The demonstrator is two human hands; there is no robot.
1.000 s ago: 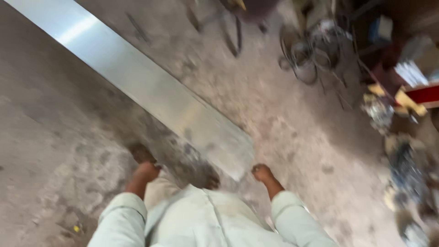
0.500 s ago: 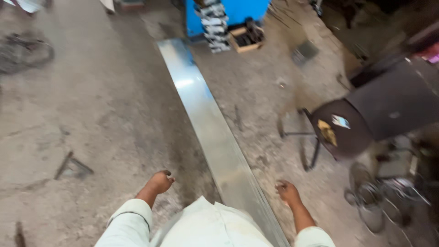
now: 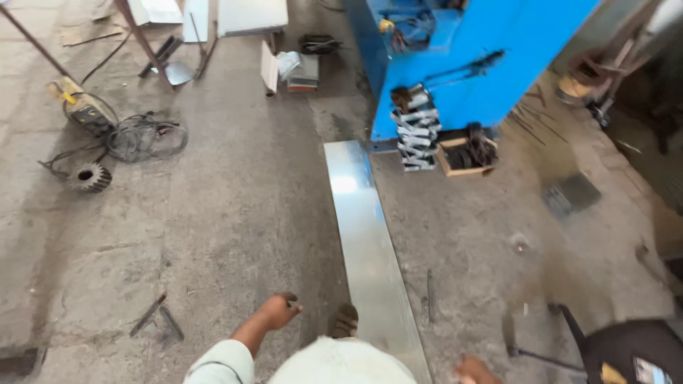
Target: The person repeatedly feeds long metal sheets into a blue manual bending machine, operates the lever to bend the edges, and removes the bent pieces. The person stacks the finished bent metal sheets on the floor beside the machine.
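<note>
A long shiny metal sheet strip (image 3: 366, 242) lies on the concrete floor and runs from just below me up to a blue machine (image 3: 491, 64). My left hand (image 3: 279, 311) hangs over bare floor left of the strip, fingers loosely bent, holding nothing. My right hand (image 3: 473, 370) shows only partly at the bottom edge, right of the strip's near end, with nothing seen in it. My foot (image 3: 346, 321) stands beside the strip's left edge.
A stack of bent metal pieces (image 3: 416, 135) and a small box of parts (image 3: 466, 153) sit at the machine's base. Coiled cables (image 3: 146, 139), a power tool (image 3: 82, 107) and a gear (image 3: 91, 178) lie at the left. A dark stool (image 3: 633, 348) stands at the bottom right.
The view has swung and tilted up along the strip, so the blue machine now fills the top. Both hands still hang empty at my sides.
</note>
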